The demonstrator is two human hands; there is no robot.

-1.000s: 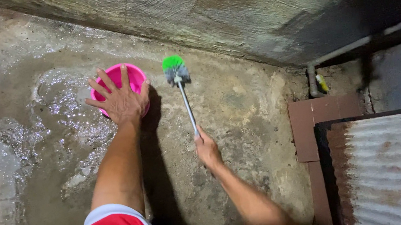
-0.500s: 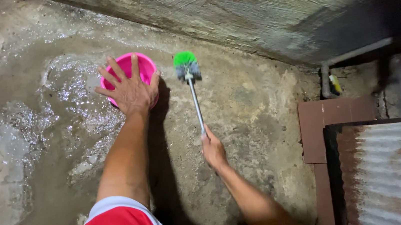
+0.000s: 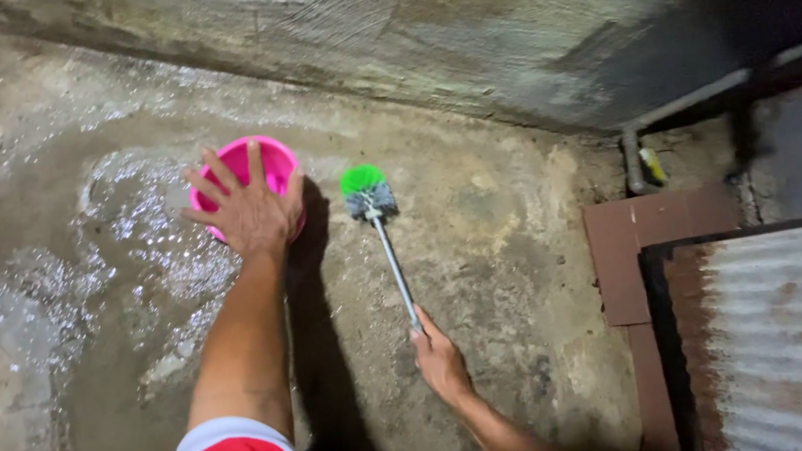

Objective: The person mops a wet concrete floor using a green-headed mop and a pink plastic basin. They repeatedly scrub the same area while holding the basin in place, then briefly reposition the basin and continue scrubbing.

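My left hand (image 3: pixel 246 209) reaches out with fingers spread and lies over the near rim of a small pink bucket (image 3: pixel 255 160) on the wet concrete floor. My right hand (image 3: pixel 438 357) grips the end of a thin grey handle of a brush (image 3: pixel 391 257). The brush head (image 3: pixel 365 191) has green and grey bristles and rests on the floor just right of the bucket, a little apart from it. A red sleeve with white trim covers my left upper arm.
A rough concrete wall (image 3: pixel 459 27) runs along the far side. Water glistens on the floor (image 3: pixel 131 236) left of the bucket. At right stand a rusty corrugated metal sheet (image 3: pixel 796 332) in a brown frame and grey pipes (image 3: pixel 689 102) with a small yellow object beside them.
The brush head has been pulled back toward me across the floor, away from the wall. My left hand stays on the pink bucket. The view has shifted slightly.
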